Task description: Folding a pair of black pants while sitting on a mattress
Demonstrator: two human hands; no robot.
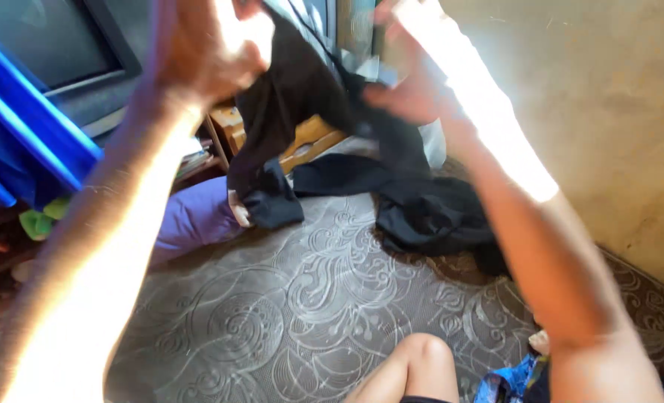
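Both the left hand [205,45] and the right hand [410,75] are clamped on a raised black garment [294,97], mid-shake above the far mattress [302,298]; spreading it flat seemingly needs wider-spaced grips.

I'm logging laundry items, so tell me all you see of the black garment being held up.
The black garment is soft, plain dark cloth, held up by the left hand and right hand. It hangs crumpled and twisted, its lower end reaching toward the patterned grey mattress. Its type cannot be told.
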